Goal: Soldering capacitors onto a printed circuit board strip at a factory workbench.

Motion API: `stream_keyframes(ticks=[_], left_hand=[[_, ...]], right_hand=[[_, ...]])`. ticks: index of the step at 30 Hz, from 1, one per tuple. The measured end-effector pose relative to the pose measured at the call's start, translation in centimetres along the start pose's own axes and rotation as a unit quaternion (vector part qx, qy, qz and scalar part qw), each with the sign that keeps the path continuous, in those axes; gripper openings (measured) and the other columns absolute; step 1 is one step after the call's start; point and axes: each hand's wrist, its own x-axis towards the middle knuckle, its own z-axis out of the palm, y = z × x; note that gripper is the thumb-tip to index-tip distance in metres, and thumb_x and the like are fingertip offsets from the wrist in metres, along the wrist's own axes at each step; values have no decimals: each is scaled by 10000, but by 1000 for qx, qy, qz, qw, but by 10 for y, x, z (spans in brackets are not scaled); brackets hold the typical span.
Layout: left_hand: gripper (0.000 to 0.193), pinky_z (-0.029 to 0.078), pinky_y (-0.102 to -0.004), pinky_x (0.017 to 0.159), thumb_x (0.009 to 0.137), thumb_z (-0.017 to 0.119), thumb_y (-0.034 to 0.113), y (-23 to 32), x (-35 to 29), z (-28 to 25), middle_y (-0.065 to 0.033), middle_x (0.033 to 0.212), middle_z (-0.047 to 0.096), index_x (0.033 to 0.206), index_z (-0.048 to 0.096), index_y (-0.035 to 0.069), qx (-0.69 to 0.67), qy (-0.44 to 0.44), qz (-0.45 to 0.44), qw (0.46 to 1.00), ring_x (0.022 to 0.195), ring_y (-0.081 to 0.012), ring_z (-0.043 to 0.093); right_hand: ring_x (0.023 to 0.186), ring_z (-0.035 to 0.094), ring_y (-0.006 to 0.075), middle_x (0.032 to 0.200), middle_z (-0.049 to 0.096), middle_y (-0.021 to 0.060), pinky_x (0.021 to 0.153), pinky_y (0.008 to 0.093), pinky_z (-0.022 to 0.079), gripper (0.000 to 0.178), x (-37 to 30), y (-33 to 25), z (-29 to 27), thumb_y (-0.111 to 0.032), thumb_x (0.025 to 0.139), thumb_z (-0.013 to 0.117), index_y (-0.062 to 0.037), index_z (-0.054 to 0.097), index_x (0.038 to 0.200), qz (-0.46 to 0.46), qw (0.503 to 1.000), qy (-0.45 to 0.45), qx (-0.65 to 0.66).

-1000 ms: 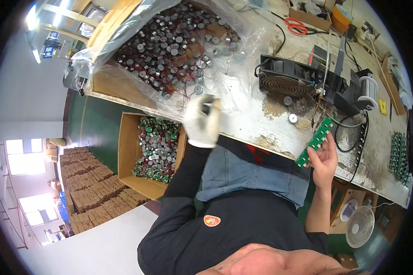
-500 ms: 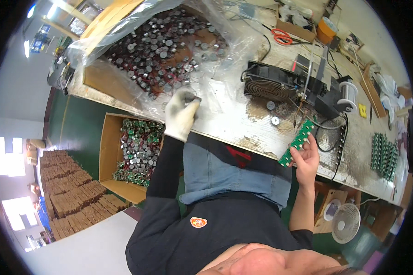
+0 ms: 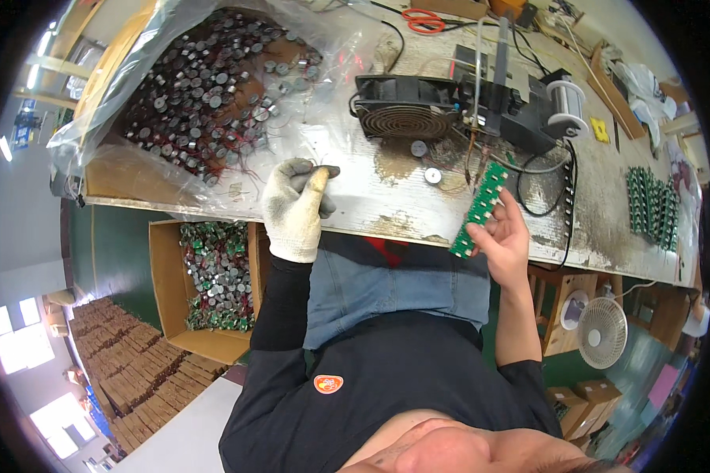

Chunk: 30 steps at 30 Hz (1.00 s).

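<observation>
My left hand [image 3: 296, 206], in a white work glove with grey fingertips, is over the front of the bench beside a pile of small round metal motors [image 3: 205, 87]. Its thumb and index finger are pinched together; whatever they hold, if anything, is too small to make out. In my bare right hand [image 3: 503, 236] is a green circuit board strip [image 3: 481, 206], tilted, with small pale parts along it. Its far end reaches close to the soldering setup [image 3: 475, 130]. Two loose motors lie on the bench between my hands, one being a white-faced motor [image 3: 432, 176].
A black fan [image 3: 406, 118] stands behind the loose motors. Right of it are a solder wire spool [image 3: 568, 106] and stacked green boards [image 3: 652, 206]. Red-handled scissors [image 3: 423, 21] lie at the back. Below the bench's left edge, a cardboard box [image 3: 166, 284] holds motors and boards.
The whole view has shifted. Against the bench, my left hand has moved right, away from the motor pile and toward the fan. My right hand still grips the circuit board strip.
</observation>
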Motion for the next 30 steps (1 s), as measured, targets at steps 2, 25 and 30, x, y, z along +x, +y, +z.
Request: stream_keyframes(ticks=[2,25,30], left_hand=[[279,477,-229,540,897,623,124,-6,-5,8,-155,875,682,1079,520,-60,-45,-43,-39,997,574,-128,588],[162,482,-236,692,886,638,113,-21,-35,100,-46,850,644,960,635,-31,-25,-242,-151,958,773,-94,589],[155,482,-236,680,885,634,114,-15,-32,104,-50,843,645,942,636,-30,-5,-238,-147,960,763,-94,590]], right_hand=[[751,590,113,1207,527,167,546,211,497,788,-1,1,-3,96,790,648,26,208,1439,9,999,-21,-22],[730,631,134,1085,554,152,561,233,524,772,-10,-9,10,63,830,642,8,189,1453,46,997,-28,46],[721,626,131,1078,556,148,567,229,520,766,-9,-8,10,62,830,640,4,195,1451,32,998,-37,48]])
